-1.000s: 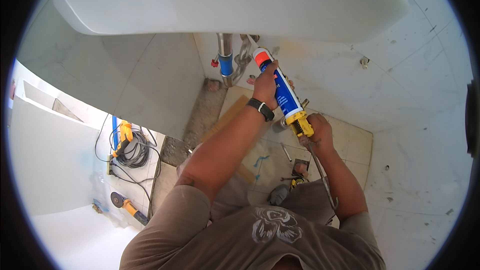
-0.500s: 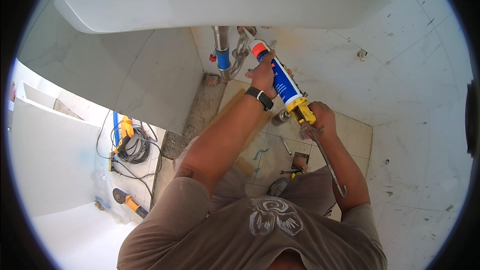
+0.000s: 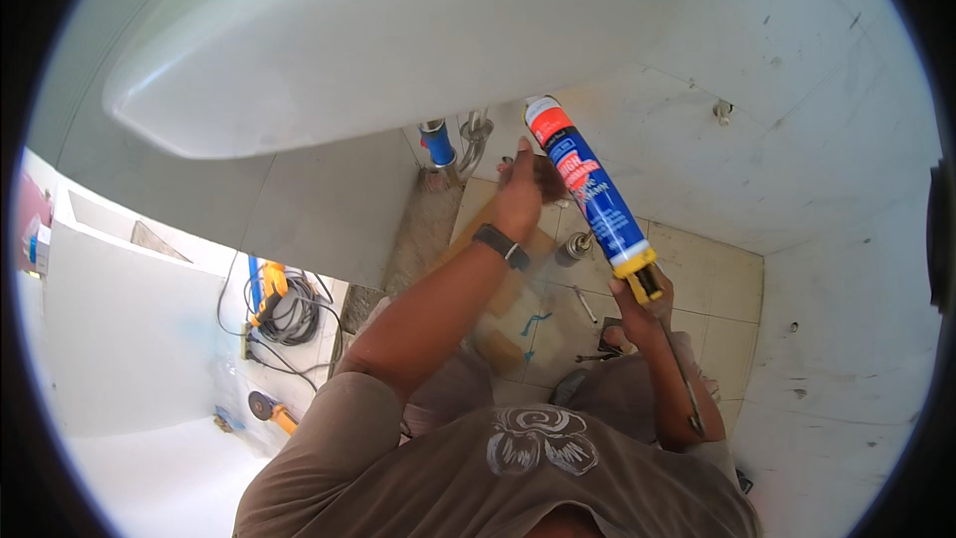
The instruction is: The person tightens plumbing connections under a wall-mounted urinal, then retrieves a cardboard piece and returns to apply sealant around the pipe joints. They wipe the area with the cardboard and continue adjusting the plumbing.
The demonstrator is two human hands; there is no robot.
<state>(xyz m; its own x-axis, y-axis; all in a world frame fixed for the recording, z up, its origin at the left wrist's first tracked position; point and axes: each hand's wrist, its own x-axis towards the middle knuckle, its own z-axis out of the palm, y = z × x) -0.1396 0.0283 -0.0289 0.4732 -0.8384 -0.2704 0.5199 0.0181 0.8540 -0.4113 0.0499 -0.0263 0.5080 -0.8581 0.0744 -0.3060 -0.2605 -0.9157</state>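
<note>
My right hand (image 3: 649, 317) is wrapped round the grip of a yellow caulking gun (image 3: 637, 264). A blue, red and white sealant cartridge (image 3: 597, 201) sits in the gun, tilted up and to the left. The cartridge's tip is hidden by the white basin (image 3: 398, 60) above. The gun's metal rod runs back along my right forearm. My left hand (image 3: 523, 194), wearing a dark wrist strap, is off the cartridge, left of it, thumb raised and fingers apart. Behind that hand, a metal drain pipe (image 3: 475, 144) and a blue-banded pipe (image 3: 436, 142) come down from the basin.
A spray can (image 3: 573, 249) stands on the tiled floor, with a white stick (image 3: 586, 305) and blue scraps (image 3: 536, 322) nearby. At left lie a coiled cable (image 3: 291, 311), a yellow power tool (image 3: 271, 284) and an angle grinder (image 3: 274, 411). A pipe stub (image 3: 723, 113) projects from the right wall.
My left hand has let go of the cartridge and opened. The caulking gun has come down and right, away from the pipe joint. The view has tilted, so the basin looks slanted and lower.
</note>
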